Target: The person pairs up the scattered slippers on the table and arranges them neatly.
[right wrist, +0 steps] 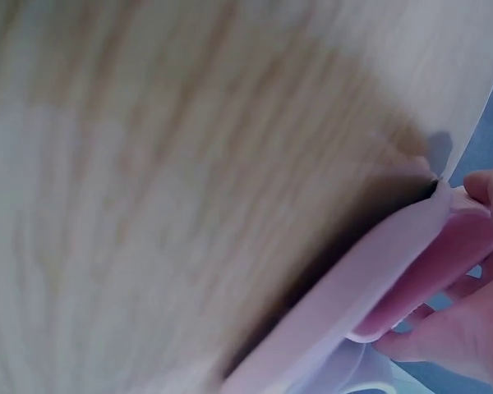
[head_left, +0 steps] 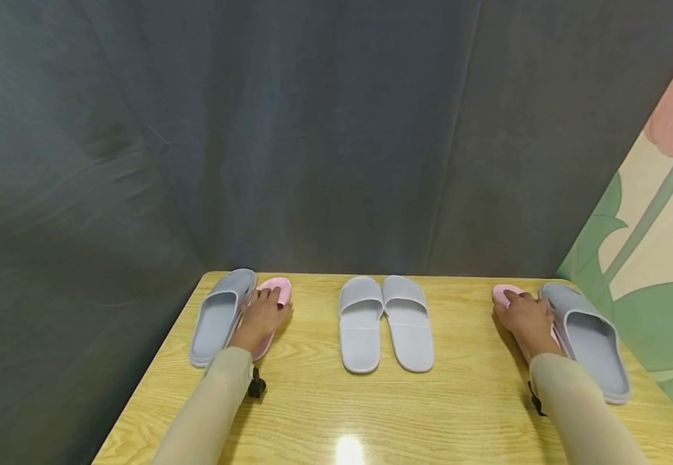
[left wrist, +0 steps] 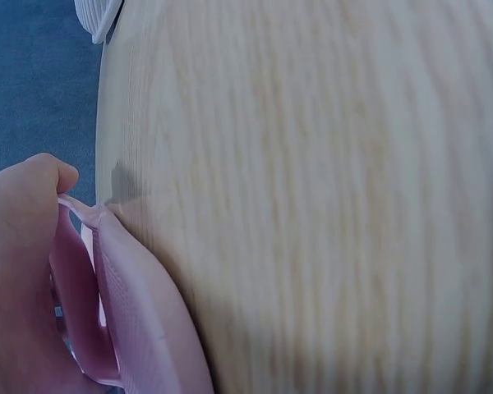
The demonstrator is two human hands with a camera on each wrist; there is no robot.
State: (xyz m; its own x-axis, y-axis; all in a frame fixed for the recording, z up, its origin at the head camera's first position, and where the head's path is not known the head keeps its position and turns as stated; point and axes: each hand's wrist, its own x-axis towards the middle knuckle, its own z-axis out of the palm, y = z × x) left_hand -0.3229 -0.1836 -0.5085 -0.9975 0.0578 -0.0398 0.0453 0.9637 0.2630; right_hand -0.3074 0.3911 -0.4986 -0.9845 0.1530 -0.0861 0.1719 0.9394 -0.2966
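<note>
My left hand [head_left: 267,312] grips a pink slipper [head_left: 263,347] from above, across its strap, at the table's left side. Close against that slipper's left side is a larger grey slipper [head_left: 214,323]. In the left wrist view the pink slipper [left wrist: 152,328] shows its strap opening under the hand [left wrist: 16,271]. Over on the right, my right hand [head_left: 525,321] holds another pink slipper [head_left: 506,290] across the strap, just left of a second grey slipper [head_left: 595,345]. The right wrist view has a dark shadow along the side of this pink slipper [right wrist: 370,271].
Between the hands, a pair of whitish slippers [head_left: 361,345] lies side by side, toes toward the back edge. All rest on a wooden table [head_left: 313,413]. A dark curtain [head_left: 336,142] hangs behind and at left; a painted wall [head_left: 662,258] borders the right.
</note>
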